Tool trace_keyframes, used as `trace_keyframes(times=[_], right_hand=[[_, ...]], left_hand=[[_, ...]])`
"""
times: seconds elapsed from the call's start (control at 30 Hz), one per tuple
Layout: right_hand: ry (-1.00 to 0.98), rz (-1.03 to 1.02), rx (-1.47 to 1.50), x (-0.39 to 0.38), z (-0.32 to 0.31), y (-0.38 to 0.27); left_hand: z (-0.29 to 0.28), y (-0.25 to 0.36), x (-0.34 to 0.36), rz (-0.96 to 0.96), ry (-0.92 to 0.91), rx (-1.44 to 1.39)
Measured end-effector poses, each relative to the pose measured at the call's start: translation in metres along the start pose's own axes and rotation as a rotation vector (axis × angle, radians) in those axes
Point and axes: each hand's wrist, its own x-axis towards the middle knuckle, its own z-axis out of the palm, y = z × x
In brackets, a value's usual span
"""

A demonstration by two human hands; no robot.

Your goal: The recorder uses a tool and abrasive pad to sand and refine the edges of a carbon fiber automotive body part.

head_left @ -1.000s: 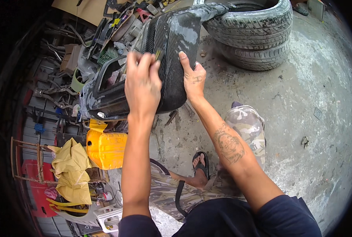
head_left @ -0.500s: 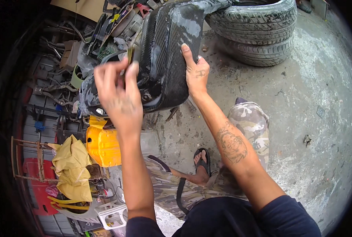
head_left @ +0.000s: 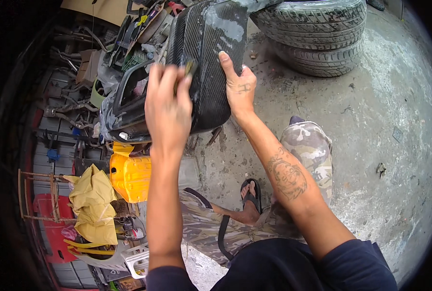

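Scanning from the floor's point(head_left: 371, 145) left edge: rusty metal frame point(head_left: 55, 199) in front of a red panel point(head_left: 56, 242), crumpled yellow-brown paper point(head_left: 94, 203) just right of it, then a yellow plastic part point(head_left: 130, 178) cut off in view by the left forearm point(head_left: 166, 208).

Left hand point(head_left: 169, 109): fingers bent, pinched round a small dark piece point(head_left: 190, 67) with a yellowish edge, over the face of the black weave-patterned part point(head_left: 211, 72). Motion blur; couldn't tell if the piece touched.

The part was held tilted toward the floor's upper middle, opening at its left end, grey patches point(head_left: 224, 26) up top. Right hand point(head_left: 240, 92) clamped its right edge, thumb flat on the face, other fingers mostly hidden. Hands were apart.

Two stacked tyres point(head_left: 317, 29) sat by the floor's upper right. Part's top end overlapped the upper one in view; couldn't confirm it rested there.

Risks, my read: right hand looked like the main hold, so a hard left-hand push could twist the part loose. Sandalled foot point(head_left: 251, 194) was near enough to catch a drop. Loose pinch or bad angle could skip the piece off a ridge, scraping knuckles. Uneven pressure could gouge the face.
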Motion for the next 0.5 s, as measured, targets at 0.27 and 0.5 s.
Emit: trace_keyframes(times=[0.27, 0.5], right_hand=[[0.001, 0.024, 0.017, -0.002, -0.007, -0.009], [0.006, 0.020, 0.037, -0.001, -0.005, -0.010]], left_hand=[[-0.003, 0.009, -0.025, -0.121, 0.004, -0.020], [0.005, 0.006, -0.021, -0.017, 0.059, 0.027]])
